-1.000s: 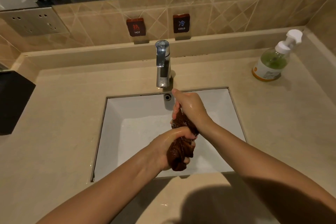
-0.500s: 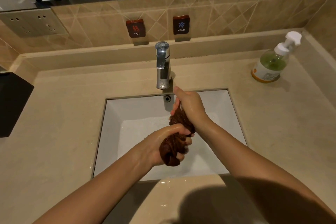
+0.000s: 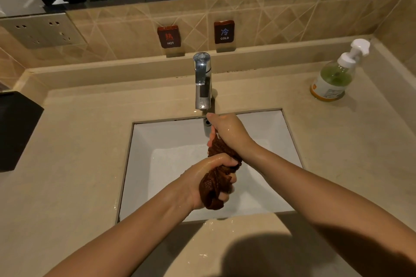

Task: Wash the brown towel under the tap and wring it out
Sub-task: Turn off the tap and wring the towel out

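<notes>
The towel [image 3: 217, 173] is bunched into a thick, twisted rope and held over the sink [image 3: 290, 132], in front of and below the tap [image 3: 202, 81]. It runs from the far hand to the near one, its lower end hanging in a dark lump over the basin's front half. It appears soaked.

The right hand [image 3: 229, 130] is closed round the upper end, just below the spout, knuckles up, skin wet. The left hand [image 3: 209, 177] is closed round the lower end, fingers wrapped through the folds. The two fists nearly touch, with a short stretch of cloth showing between them. Both grips look tight.

No stream from the tap can be made out; whether it is running cannot be told. The basin floor looks wet, and drops lie on the counter [image 3: 67, 164] along the sink's front edge.

Judgement: washing appears finished and the wringing step is in hand. The next move calls for opposed rotation of the fists, kept over the basin so run-off stays off the counter, then a shift of grip along the cloth to work the lump at the lower end.

A soap bottle [image 3: 333, 78] stands well apart at the right rear. A dark box [image 3: 15, 128] sits at the left edge. Hot and cold labels are fixed to the wall behind the tap.
</notes>
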Demonstrator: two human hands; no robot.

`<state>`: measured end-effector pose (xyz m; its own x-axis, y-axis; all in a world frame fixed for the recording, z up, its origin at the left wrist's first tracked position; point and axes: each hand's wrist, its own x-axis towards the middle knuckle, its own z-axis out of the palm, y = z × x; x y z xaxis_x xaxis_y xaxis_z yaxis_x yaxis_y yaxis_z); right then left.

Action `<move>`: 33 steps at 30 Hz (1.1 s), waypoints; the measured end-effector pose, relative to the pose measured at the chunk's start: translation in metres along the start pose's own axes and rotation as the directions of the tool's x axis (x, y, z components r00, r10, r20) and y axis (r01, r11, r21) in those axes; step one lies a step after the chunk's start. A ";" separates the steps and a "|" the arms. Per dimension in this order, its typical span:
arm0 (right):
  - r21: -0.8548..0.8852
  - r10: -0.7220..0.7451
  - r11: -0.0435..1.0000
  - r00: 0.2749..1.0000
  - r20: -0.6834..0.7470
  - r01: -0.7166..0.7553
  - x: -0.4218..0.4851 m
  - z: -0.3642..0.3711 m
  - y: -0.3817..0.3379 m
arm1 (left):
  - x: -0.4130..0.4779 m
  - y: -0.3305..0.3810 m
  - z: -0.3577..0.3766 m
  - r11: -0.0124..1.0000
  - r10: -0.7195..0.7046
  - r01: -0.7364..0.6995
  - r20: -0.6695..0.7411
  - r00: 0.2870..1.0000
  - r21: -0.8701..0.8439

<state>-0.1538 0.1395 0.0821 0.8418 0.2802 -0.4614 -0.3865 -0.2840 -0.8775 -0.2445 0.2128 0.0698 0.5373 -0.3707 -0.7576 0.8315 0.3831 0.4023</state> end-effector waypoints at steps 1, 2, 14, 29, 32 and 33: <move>-0.035 -0.008 0.999 1.000 0.008 0.008 0.000 0.000 0.000 | 0.001 -0.001 0.000 1.000 -0.001 0.002 -0.013 1.000 0.012; -0.068 -0.021 0.997 1.000 0.012 0.022 -0.001 0.000 0.001 | 0.002 -0.002 0.001 1.000 -0.004 0.005 -0.028 1.000 0.031; -0.232 -0.065 0.971 0.997 -0.039 0.054 -0.001 0.001 0.015 | 0.017 -0.007 0.002 0.991 -0.028 0.048 -0.155 0.988 0.127; -0.326 -0.054 0.945 0.996 -0.071 0.028 -0.001 -0.010 0.011 | 0.023 -0.005 0.011 0.985 -0.038 0.058 -0.125 0.991 0.162; -0.323 -0.052 0.946 0.996 -0.068 0.027 -0.001 -0.012 0.011 | 0.025 -0.005 0.014 0.986 -0.041 0.060 -0.126 0.991 0.156; -0.324 -0.051 0.946 0.997 -0.064 0.028 0.000 -0.012 0.011 | 0.026 -0.005 0.014 0.986 -0.040 0.059 -0.124 0.991 0.154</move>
<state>-0.1534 0.1253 0.0745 0.8829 0.2349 -0.4067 -0.2202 -0.5578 -0.8002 -0.2324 0.1896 0.0552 0.4821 -0.2779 -0.8309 0.8735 0.2261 0.4312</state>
